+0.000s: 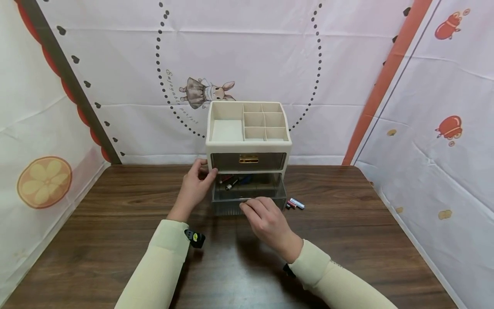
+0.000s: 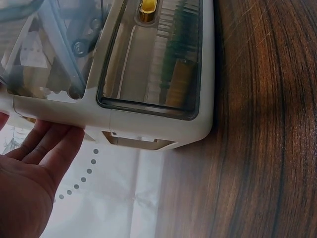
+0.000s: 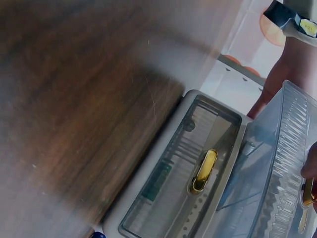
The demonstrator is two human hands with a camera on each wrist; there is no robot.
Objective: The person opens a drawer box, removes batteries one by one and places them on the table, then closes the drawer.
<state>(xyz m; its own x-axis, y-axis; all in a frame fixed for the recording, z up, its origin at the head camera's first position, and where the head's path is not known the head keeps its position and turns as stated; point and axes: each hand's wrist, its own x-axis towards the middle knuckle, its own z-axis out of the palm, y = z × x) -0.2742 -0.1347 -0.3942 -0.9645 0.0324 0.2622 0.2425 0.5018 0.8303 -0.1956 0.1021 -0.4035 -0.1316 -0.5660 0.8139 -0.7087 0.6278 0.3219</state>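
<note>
A cream desktop organizer (image 1: 210, 148) stands on the table with its clear middle drawer (image 1: 250, 195) pulled out. My right hand (image 1: 270, 223) pinches the drawer's gold handle (image 3: 308, 192) at the front. Against the organizer's left side rest the nearly straight fingers of my left hand (image 1: 194, 186), its thumb by the front corner. Inside the pulled-out drawer lie a small black-and-silver cylinder (image 1: 232, 184), something red and something blue. The bottom drawer (image 2: 143, 64) is closed; a green thing (image 2: 177, 44) shows through its front.
Several small batteries (image 1: 296, 203) lie on the wooden table (image 1: 347, 240), just right of the drawer. The closed top drawer (image 1: 270, 161) has a gold handle, and open compartments (image 1: 227, 131) lie above it. Printed cloth (image 1: 262, 56) hangs behind and on both sides.
</note>
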